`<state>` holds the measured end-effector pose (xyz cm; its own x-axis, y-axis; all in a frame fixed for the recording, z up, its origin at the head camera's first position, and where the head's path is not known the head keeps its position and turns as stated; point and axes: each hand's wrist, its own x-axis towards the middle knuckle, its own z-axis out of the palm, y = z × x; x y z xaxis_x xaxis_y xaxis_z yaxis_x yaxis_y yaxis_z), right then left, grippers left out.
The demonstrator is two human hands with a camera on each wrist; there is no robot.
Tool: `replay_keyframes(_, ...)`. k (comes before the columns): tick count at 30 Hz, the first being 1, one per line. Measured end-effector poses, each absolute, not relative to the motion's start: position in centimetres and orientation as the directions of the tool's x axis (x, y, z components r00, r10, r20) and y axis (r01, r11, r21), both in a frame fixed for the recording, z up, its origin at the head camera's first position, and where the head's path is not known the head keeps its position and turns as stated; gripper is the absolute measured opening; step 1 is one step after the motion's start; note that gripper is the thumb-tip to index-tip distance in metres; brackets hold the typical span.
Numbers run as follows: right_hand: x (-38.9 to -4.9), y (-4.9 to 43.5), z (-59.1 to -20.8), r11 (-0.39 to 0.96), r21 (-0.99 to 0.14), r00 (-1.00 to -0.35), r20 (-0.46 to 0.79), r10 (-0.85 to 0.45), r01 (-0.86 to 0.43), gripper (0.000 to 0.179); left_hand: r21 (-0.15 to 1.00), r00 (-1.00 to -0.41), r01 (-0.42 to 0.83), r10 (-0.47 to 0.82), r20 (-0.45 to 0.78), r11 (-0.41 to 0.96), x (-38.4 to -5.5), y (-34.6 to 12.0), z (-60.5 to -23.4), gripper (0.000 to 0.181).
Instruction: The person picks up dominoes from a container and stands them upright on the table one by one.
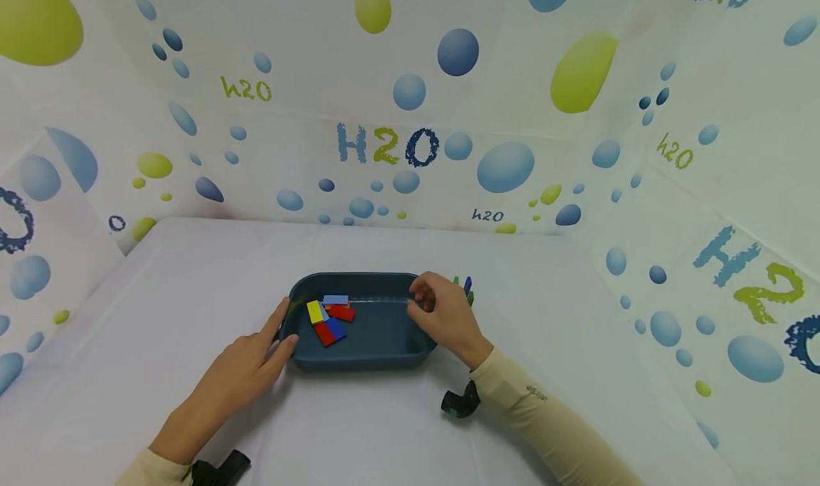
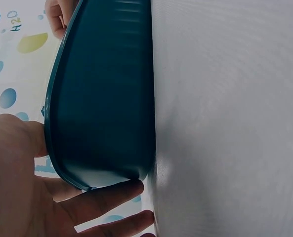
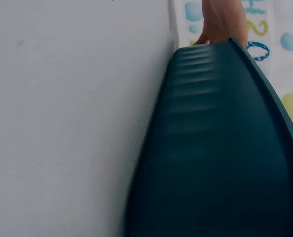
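A dark teal tray (image 1: 384, 333) stands on the white table in the head view. Small flat tiles (image 1: 328, 329) in red, blue, yellow and light blue lie in its left half. My left hand (image 1: 240, 372) rests against the tray's left end, index finger stretched along the rim and thumb at the near corner. In the left wrist view, its extended fingers (image 2: 104, 200) touch the end wall. Over the tray's right end hovers my right hand (image 1: 448, 315), fingers loosely bent; a gap shows between thumb and fingers, with nothing visible in it.
Green and blue pieces (image 1: 468, 284) show just behind my right hand, partly hidden by it. Black wrist cameras (image 1: 460, 403) hang at both cuffs. A white backdrop (image 1: 307, 109) with blue and green spots and H2O lettering rises behind and beside the table.
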<state>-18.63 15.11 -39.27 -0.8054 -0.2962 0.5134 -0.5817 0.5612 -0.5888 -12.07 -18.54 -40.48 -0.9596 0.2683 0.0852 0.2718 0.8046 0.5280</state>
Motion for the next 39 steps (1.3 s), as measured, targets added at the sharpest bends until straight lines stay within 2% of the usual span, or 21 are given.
replay_keyframes(8,-19.1,13.2,-38.9,0.538,-0.604,-0.807,0.479,-0.345,-0.588,0.018,0.523,-0.961,0.267,0.267,0.078,0.809,-12.1,-18.6,-40.6,0.074)
replay_keyframes(18,-20.1,10.1,-38.2,0.548,-0.617,-0.822,0.365,-0.436,-0.565,0.020,0.527,-0.961,0.270,0.263,0.091,0.806,-12.0,-18.7,-40.6,0.073)
replay_keyframes(28,-20.4,7.8,-38.5,0.599,-0.624,-0.847,0.216,-0.486,-0.502,0.029,0.526,-0.960,0.272,0.264,0.092,0.806,-12.0,-18.7,-40.7,0.073)
replay_keyframes(39,-20.8,6.4,-38.7,0.678,-0.575,-0.860,0.092,-0.502,-0.458,0.033,0.533,-0.959,0.272,0.269,0.085,0.801,-12.0,-18.8,-40.6,0.073)
